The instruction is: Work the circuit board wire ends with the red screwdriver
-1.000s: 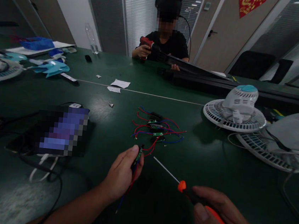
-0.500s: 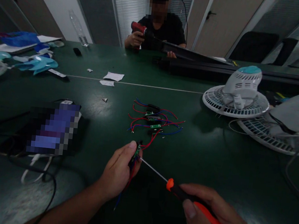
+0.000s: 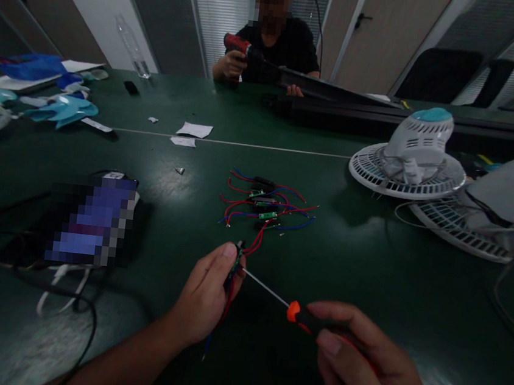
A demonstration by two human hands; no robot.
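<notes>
Between the thumb and fingers of my left hand is a small green circuit board, with red and blue wires trailing from both ends. My right hand grips the orange and black handle of a screwdriver. The thin metal tip reaches the board's edge by my left fingertips; whether it touches cannot be made out. Just beyond my left hand, several similar circuit boards with red and blue wires lie in a loose pile on the green table.
A phone-like device with cables lies at left. White fan parts with round grilles stand at right. Paper scraps and a clear bottle are farther back. Across the table, a person holds a red power drill against a long black bar.
My right fingers have shifted around the screwdriver handle, which has turned a little. The board in my left hand tilts slightly differently, and its hanging blue wire has swung right.
</notes>
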